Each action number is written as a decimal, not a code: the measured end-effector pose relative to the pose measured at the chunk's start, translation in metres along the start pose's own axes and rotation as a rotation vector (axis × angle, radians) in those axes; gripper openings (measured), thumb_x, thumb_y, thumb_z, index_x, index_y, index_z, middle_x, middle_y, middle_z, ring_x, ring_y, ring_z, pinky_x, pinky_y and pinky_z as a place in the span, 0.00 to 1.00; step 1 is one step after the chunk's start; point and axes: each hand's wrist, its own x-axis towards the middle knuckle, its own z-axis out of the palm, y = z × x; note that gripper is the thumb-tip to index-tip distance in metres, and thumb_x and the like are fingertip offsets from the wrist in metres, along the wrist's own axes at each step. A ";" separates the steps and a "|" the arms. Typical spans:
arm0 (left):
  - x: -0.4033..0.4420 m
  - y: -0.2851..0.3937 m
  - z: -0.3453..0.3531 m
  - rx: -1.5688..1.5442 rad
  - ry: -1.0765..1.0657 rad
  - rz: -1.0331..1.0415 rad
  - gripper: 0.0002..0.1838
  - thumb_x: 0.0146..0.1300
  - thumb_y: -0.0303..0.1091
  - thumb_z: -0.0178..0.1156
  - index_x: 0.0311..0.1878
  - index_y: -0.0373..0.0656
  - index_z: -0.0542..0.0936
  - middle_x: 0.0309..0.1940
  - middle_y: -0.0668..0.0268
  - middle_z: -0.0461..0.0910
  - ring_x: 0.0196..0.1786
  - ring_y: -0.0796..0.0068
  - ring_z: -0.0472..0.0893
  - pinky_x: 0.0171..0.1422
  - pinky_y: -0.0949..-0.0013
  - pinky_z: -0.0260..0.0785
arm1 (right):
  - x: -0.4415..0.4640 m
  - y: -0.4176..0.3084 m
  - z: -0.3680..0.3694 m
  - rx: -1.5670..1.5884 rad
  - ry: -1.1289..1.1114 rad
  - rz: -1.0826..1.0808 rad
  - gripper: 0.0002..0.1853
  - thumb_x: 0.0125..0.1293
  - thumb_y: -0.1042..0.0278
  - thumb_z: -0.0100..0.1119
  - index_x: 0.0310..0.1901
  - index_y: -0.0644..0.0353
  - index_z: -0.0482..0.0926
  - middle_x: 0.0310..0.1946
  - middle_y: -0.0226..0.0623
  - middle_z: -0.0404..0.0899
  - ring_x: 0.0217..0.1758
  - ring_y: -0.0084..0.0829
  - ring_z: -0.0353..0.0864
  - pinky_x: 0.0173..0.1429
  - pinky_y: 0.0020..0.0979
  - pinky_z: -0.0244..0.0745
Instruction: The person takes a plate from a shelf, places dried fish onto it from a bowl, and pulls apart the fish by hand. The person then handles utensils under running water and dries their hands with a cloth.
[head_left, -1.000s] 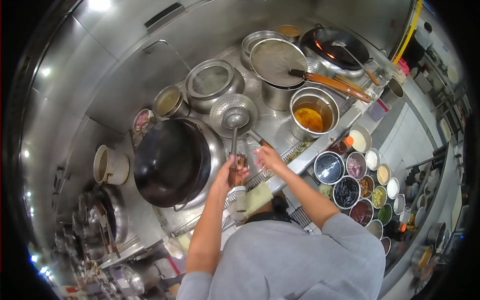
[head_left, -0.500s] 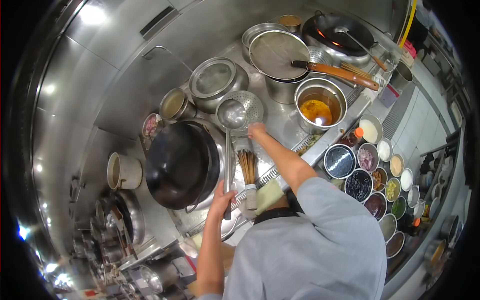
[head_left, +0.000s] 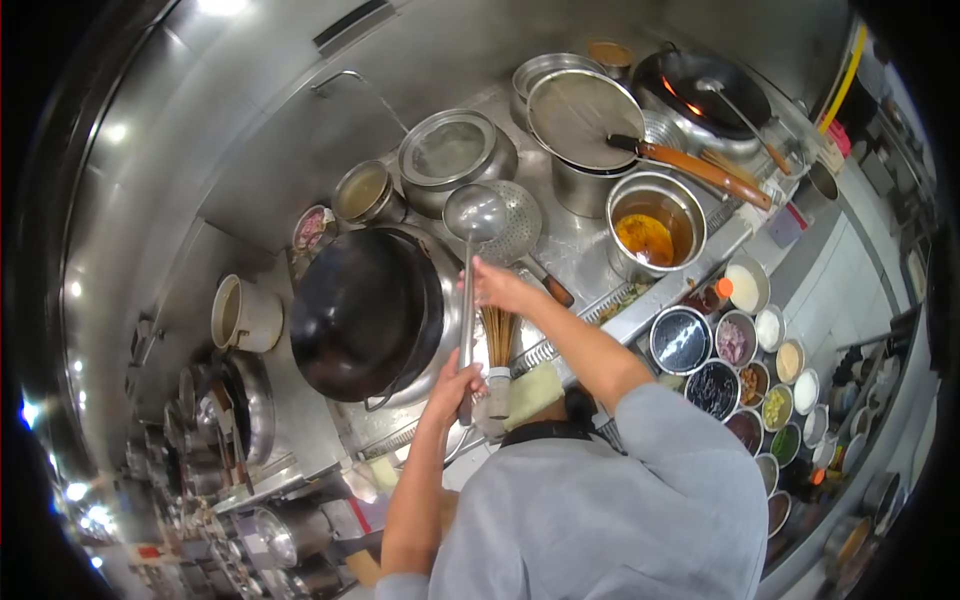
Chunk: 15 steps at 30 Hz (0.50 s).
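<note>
**Steel ladle in hand, bowl end up beside the perforated strainer**

Hands: My left grip [head_left: 455, 388] is closed around the lower handle of a long-handled, round-bowled steel ladle [head_left: 475, 212]. My right grip [head_left: 497, 286] is at the upper shaft, fingers at the metal; whether they pinch it or only touch it, I cannot tell.

Ladle: Shaft runs nearly straight up the middle of the frame, bowl overlapping the left side of a shallow, perforated steel strainer [head_left: 515, 228] in this view. Contact between the two: cannot tell. No food made out in the bowl.

Surroundings: The strainer lies on the stainless steel bench [head_left: 583, 250], its handle running toward the lower right. A bundle of thin brown sticks [head_left: 498, 335] is just right of the ladle shaft. Left of centre, the large, black, round wok [head_left: 350, 320]. Right of upper centre, a deep steel pot [head_left: 622, 262] with amber liquid [head_left: 645, 238]. Upper right, a second black wok [head_left: 745, 95] with an orange glow at its edge.

Status (my reading): Ladle is taken up and under control. Strainer and stick bundle are out of both grips. No ladling or pouring shows; the ladle is apart from the amber liquid. Any further stage of completion cannot be judged from this view.
</note>
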 end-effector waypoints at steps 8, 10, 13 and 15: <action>0.025 -0.002 -0.015 0.601 0.228 0.554 0.05 0.58 0.21 0.52 0.34 0.39 0.77 0.40 0.59 0.81 0.47 0.66 0.80 0.54 0.66 0.69 | 0.005 0.008 -0.036 -0.900 0.882 -0.104 0.25 0.67 0.61 0.57 0.58 0.66 0.61 0.37 0.51 0.80 0.26 0.40 0.83 0.25 0.39 0.79; 0.012 -0.001 -0.029 0.574 0.199 0.549 0.07 0.58 0.23 0.51 0.26 0.38 0.77 0.38 0.59 0.80 0.47 0.66 0.79 0.55 0.68 0.67 | 0.038 0.001 -0.097 -1.273 0.879 -0.324 0.26 0.66 0.63 0.57 0.59 0.67 0.61 0.35 0.49 0.79 0.23 0.37 0.81 0.23 0.38 0.77; 0.003 -0.012 -0.037 0.318 0.214 0.470 0.11 0.59 0.26 0.49 0.21 0.37 0.76 0.39 0.58 0.80 0.48 0.66 0.77 0.57 0.69 0.65 | 0.018 -0.076 -0.006 -0.928 0.639 -0.209 0.17 0.68 0.67 0.54 0.55 0.63 0.65 0.29 0.39 0.75 0.21 0.31 0.75 0.21 0.35 0.73; -0.001 -0.014 -0.037 0.279 0.230 0.440 0.14 0.61 0.30 0.47 0.22 0.37 0.76 0.42 0.56 0.80 0.49 0.64 0.76 0.59 0.67 0.64 | 0.021 -0.118 0.057 -0.562 0.453 -0.398 0.15 0.69 0.67 0.53 0.54 0.60 0.66 0.22 0.30 0.68 0.16 0.28 0.68 0.18 0.32 0.68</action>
